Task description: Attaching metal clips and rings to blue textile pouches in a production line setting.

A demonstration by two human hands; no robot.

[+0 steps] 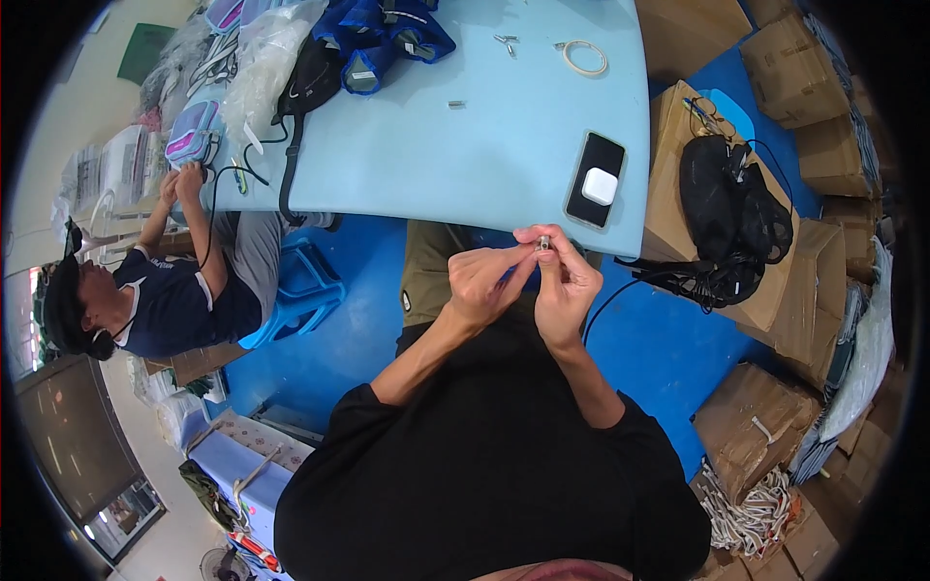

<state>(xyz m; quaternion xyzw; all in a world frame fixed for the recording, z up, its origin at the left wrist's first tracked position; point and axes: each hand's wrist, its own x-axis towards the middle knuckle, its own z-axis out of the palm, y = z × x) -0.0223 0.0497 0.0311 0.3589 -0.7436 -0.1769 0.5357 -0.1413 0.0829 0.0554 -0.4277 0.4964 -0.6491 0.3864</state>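
Just off the table's near edge, my right hand point(566, 289) pinches a small silvery metal piece point(544, 243) between thumb and fingers. My left hand point(481, 283) is closed, and its fingertips meet the same piece from the other side. The piece is too small to name more exactly. On the light blue table point(417, 160) lies a black phone point(590, 208), with a white rounded case point(600, 186) on top of it. A small metal cylinder point(456, 104) and a few silvery bits point(508, 45) lie farther back, near a pale ring-shaped roll point(585, 58).
At the left, a seated person point(194, 281) handles a light blue and purple pouch point(193, 133). Blue bags point(383, 44) and a black bag point(313, 77) sit at the back left. Black bags point(731, 208) rest on a cardboard box point(668, 184) at the right.
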